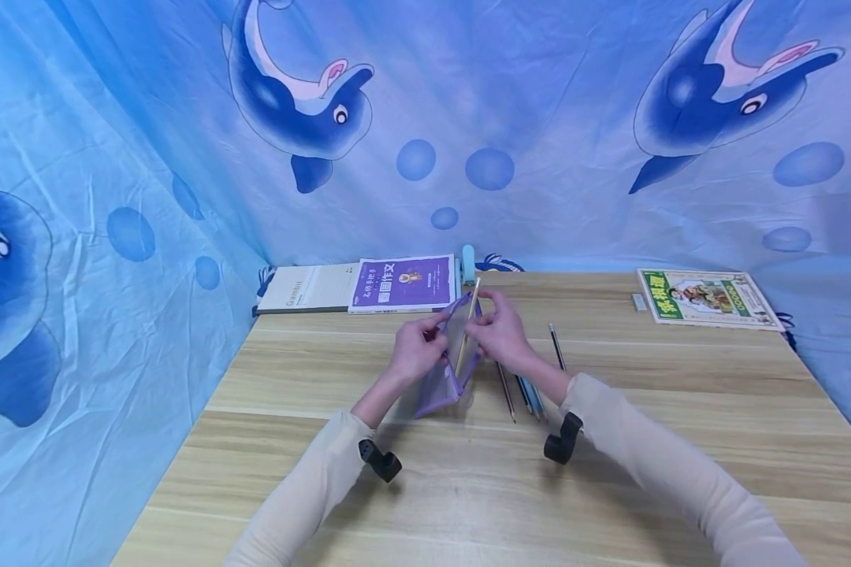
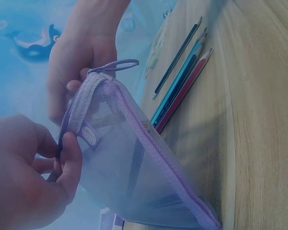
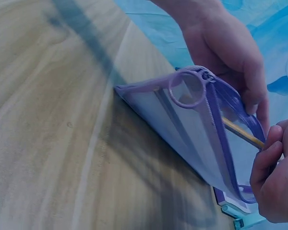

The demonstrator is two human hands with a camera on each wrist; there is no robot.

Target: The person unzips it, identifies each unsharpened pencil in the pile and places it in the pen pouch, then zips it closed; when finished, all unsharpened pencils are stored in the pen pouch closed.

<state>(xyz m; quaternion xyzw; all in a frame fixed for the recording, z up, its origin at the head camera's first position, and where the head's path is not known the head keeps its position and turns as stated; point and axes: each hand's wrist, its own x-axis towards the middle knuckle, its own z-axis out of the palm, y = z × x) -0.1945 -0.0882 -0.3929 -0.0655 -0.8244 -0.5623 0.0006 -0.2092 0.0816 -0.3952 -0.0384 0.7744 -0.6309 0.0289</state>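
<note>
A purple mesh zip pouch [image 1: 440, 391] stands tilted on the table with its zip mouth spread apart. My left hand [image 1: 418, 346] pinches one side of that mouth between thumb and fingers, seen close in the left wrist view. In my right hand [image 1: 502, 335] a yellow pencil [image 3: 242, 133] is pinched, its lower part inside the pouch and its upper end sticking out. Dark long shapes show through the mesh. Right of the pouch lie a dark red pencil [image 1: 506, 391], several blue pencils [image 1: 530, 396] and a separate black pencil [image 1: 557, 348].
Along the back left lie a purple book [image 1: 404, 283] and a pale book [image 1: 312, 286], with a light-blue object [image 1: 469, 264] beside them. A comic-style booklet [image 1: 709, 298] is at the back right, next to a small grey block [image 1: 639, 302]. A dolphin-print curtain [image 1: 539, 87] hangs behind.
</note>
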